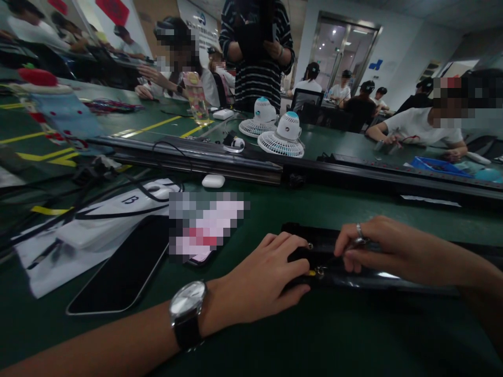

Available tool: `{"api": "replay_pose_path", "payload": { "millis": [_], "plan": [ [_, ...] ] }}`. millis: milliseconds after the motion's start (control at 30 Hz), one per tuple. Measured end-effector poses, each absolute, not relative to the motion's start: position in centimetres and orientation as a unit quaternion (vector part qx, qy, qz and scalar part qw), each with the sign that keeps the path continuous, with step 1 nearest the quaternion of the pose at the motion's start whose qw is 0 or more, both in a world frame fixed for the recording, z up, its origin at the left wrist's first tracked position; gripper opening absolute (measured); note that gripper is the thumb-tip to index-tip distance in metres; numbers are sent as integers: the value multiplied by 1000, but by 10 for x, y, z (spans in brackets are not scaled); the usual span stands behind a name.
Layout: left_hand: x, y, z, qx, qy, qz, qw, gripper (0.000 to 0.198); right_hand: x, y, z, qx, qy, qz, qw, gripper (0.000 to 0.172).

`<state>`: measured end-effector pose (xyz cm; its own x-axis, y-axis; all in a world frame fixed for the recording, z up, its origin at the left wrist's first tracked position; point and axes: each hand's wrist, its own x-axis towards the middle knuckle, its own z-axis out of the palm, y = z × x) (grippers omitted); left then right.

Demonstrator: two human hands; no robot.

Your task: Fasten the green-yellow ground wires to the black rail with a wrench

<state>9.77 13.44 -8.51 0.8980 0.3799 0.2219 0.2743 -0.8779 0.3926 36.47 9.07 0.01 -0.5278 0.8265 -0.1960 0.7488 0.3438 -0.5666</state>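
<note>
Held the black strip (387,278) flat on the green table (353,340), beneath both hands and right of centre, probably for firm backing. Grasped its left end in the left hand (267,275), with fingers bent over the top and thumb toward the lower edge, apparently to prevent sliding. Pinched a thin item (330,260) in the right hand (377,251), close to the metal fitting (320,270) and yellow bit (312,273); could not tell whether wire or tool. Curled the right fingers below raised knuckles and angled the forearm in from the right, likely for fine control and a clear sightline. Extended the left forearm from the lower left, palm down, with the watch (188,301) facing up. Placed the lit phone (208,230) and black phone (121,267) left of the work, presumably for clearance. Positioned the earbud case (213,181) just short of the rail (204,161). Rested two fans (288,133) grille-down beyond, probably for stability.
</note>
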Motion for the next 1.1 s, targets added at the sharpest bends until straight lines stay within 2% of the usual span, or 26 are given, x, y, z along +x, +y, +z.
{"api": "replay_pose_path", "payload": {
  "millis": [633, 867, 1100],
  "plan": [
    [100, 136, -84, 958, 172, 134, 186, 16, 384, 105, -10, -429, -808, 395, 84, 21],
    [100, 137, -87, 959, 174, 121, 189, 19, 379, 106, -19, -447, -802, 357, 172, 18],
    [100, 135, -86, 958, 173, 133, 187, 18, 374, 99, -17, -437, -827, 313, 165, 10]
  ]
}}
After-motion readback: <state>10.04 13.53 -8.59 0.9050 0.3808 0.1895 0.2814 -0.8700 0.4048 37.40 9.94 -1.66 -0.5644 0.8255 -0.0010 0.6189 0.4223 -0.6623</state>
